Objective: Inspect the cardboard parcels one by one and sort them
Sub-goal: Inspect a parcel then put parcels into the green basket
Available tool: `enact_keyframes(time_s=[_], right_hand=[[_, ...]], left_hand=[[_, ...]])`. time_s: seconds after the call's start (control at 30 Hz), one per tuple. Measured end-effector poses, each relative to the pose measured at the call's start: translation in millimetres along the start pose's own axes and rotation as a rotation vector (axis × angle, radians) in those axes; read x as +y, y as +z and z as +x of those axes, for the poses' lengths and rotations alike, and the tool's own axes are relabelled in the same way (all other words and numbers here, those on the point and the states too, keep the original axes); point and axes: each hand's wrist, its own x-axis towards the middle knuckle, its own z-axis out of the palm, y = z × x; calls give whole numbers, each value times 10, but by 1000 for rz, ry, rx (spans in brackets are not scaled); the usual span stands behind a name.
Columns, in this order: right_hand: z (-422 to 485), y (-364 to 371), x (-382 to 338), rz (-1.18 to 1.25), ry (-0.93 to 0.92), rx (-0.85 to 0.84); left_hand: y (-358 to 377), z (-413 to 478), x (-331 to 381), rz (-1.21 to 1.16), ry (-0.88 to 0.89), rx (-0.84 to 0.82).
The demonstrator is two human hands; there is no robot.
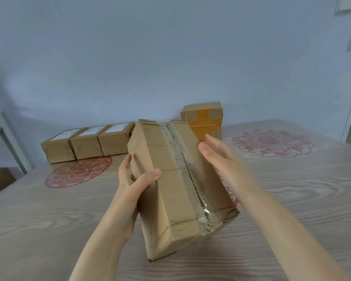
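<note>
A long brown cardboard parcel [170, 179] with clear tape down its middle is tilted in the air over the table, its near end crumpled. My left hand [134, 177] grips its left side, thumb on the top face and fingers under the edge. Beside the parcel's right side is my right hand [221, 157], flat with straight fingers and blurred; whether it touches the cardboard is unclear. Three small labelled parcels [87, 141] lie in a row at the back left. A squarer parcel with yellow tape [206, 118] stands at the back, partly hidden behind the held one.
The table [292, 199] has a pale wood-grain cover with red paper-cut motifs at the left [73, 173] and right [272, 142]. A plain wall runs behind it. A white frame [0, 126] stands off the table's left edge.
</note>
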Motion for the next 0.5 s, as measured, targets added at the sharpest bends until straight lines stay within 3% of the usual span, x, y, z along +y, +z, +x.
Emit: enact_keyframes(time_s=[0.1, 0.2, 0.3, 0.5], right_hand=[[3, -39, 167, 57, 152, -60], [-26, -112, 281, 278, 315, -182], [-79, -182, 310, 411, 381, -251], [-56, -117, 376, 523, 362, -143]], left_hand=[[0, -9, -38, -21, 7, -8], [18, -12, -89, -55, 14, -23], [50, -17, -143, -92, -4, -48], [186, -16, -132, -9, -36, -129]])
